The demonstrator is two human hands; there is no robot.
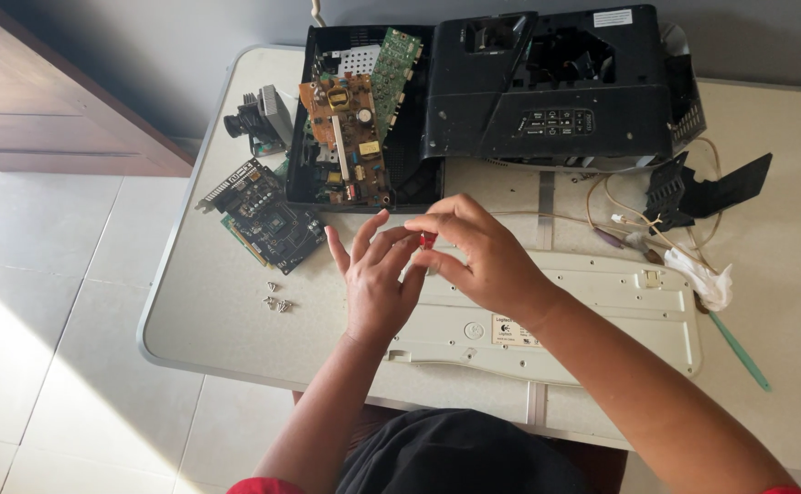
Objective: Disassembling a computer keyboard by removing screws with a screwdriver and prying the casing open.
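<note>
Red and very small, the part (427, 241) sits between the two hands above the far edge of an upturned cream keyboard (602, 311). Only a sliver of it shows; its shape is too hidden by fingers to make out. The right hand (478, 256) pinches it between thumb and forefinger, the other fingers curled over. The left hand (375, 279) stands just beside it, fingers spread and lifted, their tips touching or nearly touching the red part.

The keyboard lies back-up on a pale table (208, 320), with a label near its near edge. To the left on the table lie a few small loose screws (275, 298). Farther left and far, a dark green circuit card (268, 220) rests flat, and beyond it a small lens unit (259, 117). At the far side an open black casing (364, 137) holds a brown circuit board (346, 137) and a green one (393, 69). To its right sits a large black housing (556, 91). On the right lie thin wires (602, 215), a black plastic piece (707, 192), a crumpled white tissue (704, 279) and a green-handled tool (739, 352).
</note>
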